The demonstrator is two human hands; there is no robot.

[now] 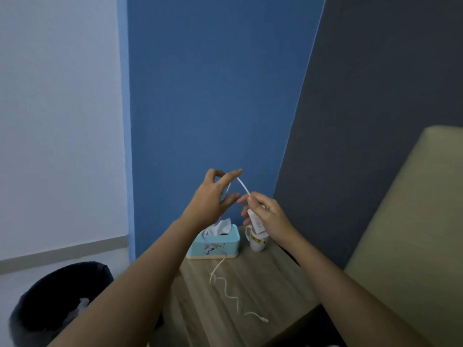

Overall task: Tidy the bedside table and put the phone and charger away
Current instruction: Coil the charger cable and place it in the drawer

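Both hands are raised above the wooden bedside table (270, 284). My right hand (266, 212) grips a white charger plug (256, 222). Its white cable (243, 187) runs up from that hand to my left hand (213, 196), which holds it looped over the raised index finger. The rest of the cable (230, 291) hangs down behind the left hand and lies in wavy bends on the tabletop, its connector end near the front edge. No phone is in view.
A light blue tissue box (215, 242) and a white mug (258, 241) stand at the back of the table. A dark round bin (50, 304) sits on the floor at the left. A beige headboard (413, 234) rises on the right, blue wall behind.
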